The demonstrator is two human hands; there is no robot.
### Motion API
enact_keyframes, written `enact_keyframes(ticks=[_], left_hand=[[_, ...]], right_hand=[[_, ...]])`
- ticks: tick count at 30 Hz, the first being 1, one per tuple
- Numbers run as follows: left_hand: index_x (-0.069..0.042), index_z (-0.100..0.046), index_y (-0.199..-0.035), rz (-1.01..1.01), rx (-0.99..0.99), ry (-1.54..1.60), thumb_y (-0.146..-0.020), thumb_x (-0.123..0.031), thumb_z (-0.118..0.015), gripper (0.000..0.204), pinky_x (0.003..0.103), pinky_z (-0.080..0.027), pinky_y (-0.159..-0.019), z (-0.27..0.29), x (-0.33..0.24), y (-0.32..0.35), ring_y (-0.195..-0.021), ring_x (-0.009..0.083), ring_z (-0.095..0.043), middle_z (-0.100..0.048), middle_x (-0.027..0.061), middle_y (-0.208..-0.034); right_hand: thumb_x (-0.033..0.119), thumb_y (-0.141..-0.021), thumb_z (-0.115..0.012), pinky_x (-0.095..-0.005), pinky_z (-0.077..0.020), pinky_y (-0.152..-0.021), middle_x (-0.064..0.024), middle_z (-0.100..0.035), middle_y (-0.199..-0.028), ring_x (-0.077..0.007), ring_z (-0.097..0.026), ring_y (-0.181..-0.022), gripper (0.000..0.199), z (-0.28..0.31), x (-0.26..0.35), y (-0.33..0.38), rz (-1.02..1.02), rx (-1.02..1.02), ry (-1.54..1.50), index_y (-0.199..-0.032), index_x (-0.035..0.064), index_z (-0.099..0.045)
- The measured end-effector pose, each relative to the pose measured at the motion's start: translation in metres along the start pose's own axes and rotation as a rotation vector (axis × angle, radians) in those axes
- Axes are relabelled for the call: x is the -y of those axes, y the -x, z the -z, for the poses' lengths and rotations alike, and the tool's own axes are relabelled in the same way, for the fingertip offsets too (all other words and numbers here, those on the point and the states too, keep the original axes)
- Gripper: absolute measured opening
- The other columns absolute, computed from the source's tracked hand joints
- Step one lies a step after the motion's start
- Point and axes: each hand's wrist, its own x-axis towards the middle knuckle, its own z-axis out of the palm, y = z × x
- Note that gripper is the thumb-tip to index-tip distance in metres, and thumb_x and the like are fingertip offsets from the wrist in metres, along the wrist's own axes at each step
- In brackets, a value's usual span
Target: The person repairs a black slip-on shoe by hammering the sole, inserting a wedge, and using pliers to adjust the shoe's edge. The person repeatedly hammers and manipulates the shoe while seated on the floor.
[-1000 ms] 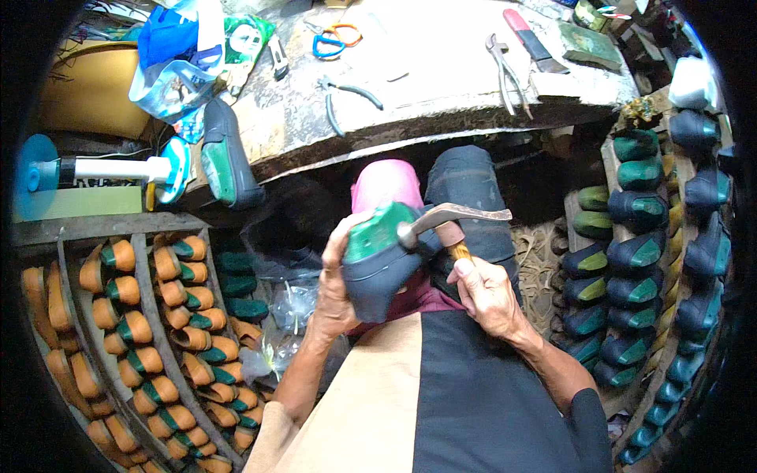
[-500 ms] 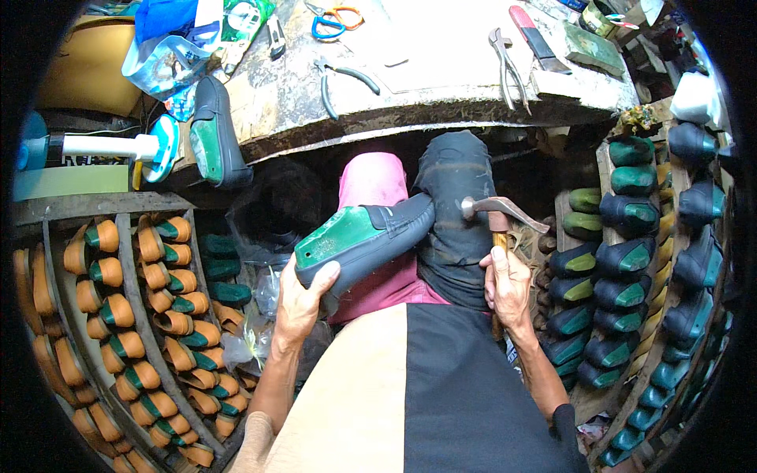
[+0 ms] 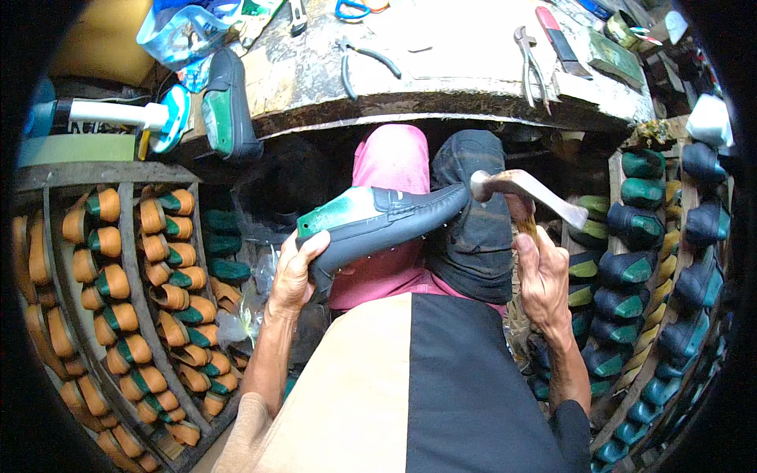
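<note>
My left hand grips the heel end of a dark loafer, which is stretched over a green shoe last. The shoe lies on its side above my knees, toe pointing right. In my right hand is a hammer, held by its wooden handle. Its round face is at the toe of the loafer, touching it or very close; I cannot tell which. The claw-like rear of the head points right. My fingers are wrapped round both things.
A worn workbench stands ahead, with pincers, pliers and a red-handled blade. Another loafer leans at its left edge. Racks of tan shoes stand left, racks of dark shoes right.
The hammer has risen and swung right-to-toe, its face now at the shoe's tip. The loafer's toe has shifted right and tilted up a little. The view has moved slightly.
</note>
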Motion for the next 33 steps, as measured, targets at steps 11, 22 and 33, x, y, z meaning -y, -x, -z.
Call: enact_keyframes(ticks=[11,22,33], left_hand=[[0.003,-0.061,-0.143,0.002,-0.017,0.039,-0.109,-0.029,-0.075,0.049,0.052,-0.076,-0.075,-0.002,0.004,0.003,-0.105,0.027,-0.081,-0.075,0.0168,-0.124],[-0.008,-0.055,-0.169,-0.122,0.411,-0.74,-0.083,-0.04,-0.099,0.102,0.048,-0.042,-0.131,-0.01,-0.017,0.025,-0.154,0.0337,-0.057,-0.061,0.019,-0.163],[-0.009,-0.037,-0.178,-0.292,0.342,-1.496,-0.087,-0.028,-0.093,0.108,0.053,-0.047,-0.12,-0.078,0.0,0.001,-0.129,0.0472,-0.062,-0.063,0.0264,-0.149]], right_hand=[[0.03,-0.119,-0.063,-0.0371,-0.0414,-0.056,-0.0087,-0.057,-0.066,-0.018,-0.055,-0.056,0.035,-0.022,0.002,-0.002,0.372,-0.002,-0.119,-0.11,-0.0023,-0.071],[0.039,-0.122,-0.059,-0.0338,-0.0354,-0.054,0.003,-0.049,-0.064,-0.0081,-0.046,-0.058,0.046,-0.007,-0.069,0.042,-0.27,-0.054,-0.155,-0.101,0.0003,-0.07],[0.029,-0.118,-0.065,-0.0412,-0.0422,-0.054,-0.0065,-0.054,-0.06,-0.0205,-0.057,-0.052,0.036,-0.027,-0.052,0.022,-0.049,0.108,0.158,-0.103,-0.0028,-0.071]])
